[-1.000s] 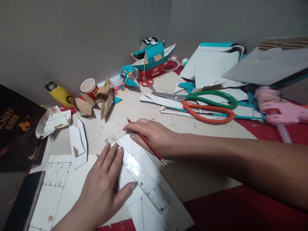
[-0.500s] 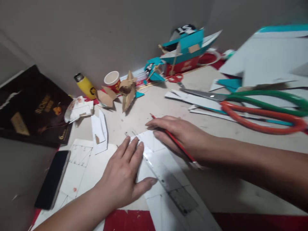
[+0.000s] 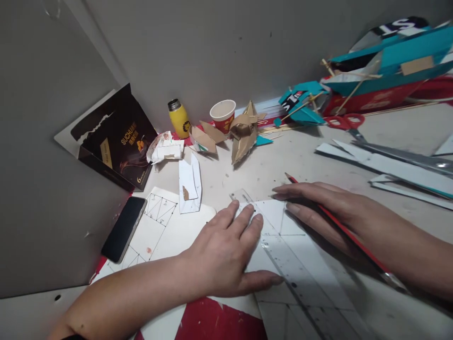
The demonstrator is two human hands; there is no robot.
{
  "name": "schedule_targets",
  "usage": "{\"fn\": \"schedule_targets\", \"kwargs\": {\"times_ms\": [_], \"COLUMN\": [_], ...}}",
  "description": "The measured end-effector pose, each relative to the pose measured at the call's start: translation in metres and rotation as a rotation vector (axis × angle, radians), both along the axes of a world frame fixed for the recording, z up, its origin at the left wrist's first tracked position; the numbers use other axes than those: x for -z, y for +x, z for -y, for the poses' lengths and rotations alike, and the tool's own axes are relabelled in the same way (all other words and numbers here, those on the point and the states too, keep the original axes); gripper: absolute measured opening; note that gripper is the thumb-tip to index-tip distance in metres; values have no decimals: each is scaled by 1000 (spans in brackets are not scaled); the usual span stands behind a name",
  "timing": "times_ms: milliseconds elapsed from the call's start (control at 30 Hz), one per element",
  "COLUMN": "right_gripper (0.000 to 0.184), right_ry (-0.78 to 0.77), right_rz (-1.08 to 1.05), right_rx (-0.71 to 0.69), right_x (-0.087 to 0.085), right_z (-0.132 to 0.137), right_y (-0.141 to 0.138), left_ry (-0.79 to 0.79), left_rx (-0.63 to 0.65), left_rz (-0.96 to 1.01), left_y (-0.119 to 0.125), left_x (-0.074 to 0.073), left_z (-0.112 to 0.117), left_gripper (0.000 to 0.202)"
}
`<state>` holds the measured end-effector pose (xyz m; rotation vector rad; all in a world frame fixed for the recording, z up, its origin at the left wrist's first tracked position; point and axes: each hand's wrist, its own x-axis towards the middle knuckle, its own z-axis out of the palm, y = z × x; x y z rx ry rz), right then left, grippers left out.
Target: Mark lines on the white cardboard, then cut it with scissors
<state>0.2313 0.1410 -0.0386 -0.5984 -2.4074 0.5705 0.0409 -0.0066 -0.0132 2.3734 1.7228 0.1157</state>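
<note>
My left hand lies with its fingers spread over a clear plastic ruler, pressing it onto a white card strip marked with pencil lines. The ruler runs slantwise from beyond the fingertips toward the lower edge. In my right hand is a red and black pencil, its sharpened tip pointing up and away from the card. The fingertips of that hand rest near the card's far end. Left of the hands is a sheet of paper with drawn boxes and diagonals.
A dark phone lies beside the drawn sheet. Behind stand a black box, a yellow bottle, a paper cup and folded brown card pieces. At right are large scissors, white card strips and a teal card boat.
The view has turned left, so everything sits further right in the picture. Both hands stay by the ruler, with the pencil still held in the right.
</note>
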Motion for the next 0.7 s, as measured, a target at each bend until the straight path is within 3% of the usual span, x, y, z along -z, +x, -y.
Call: {"fn": "schedule_targets", "kwargs": {"times_ms": [333, 500, 700], "right_gripper": [22, 25, 30], "right_ry": [41, -45, -130], "right_rz": [-14, -7, 22], "right_rx": [1, 6, 17], "right_x": [3, -7, -13], "right_z": [0, 1, -1], "right_y": [0, 0, 1], "left_ry": [30, 66, 202], "left_rx": [-6, -11, 85], "left_rz": [13, -73, -140], "left_y": [0, 1, -4], "left_x": [1, -3, 2], "left_z": [1, 1, -4], "left_gripper": [90, 83, 78]}}
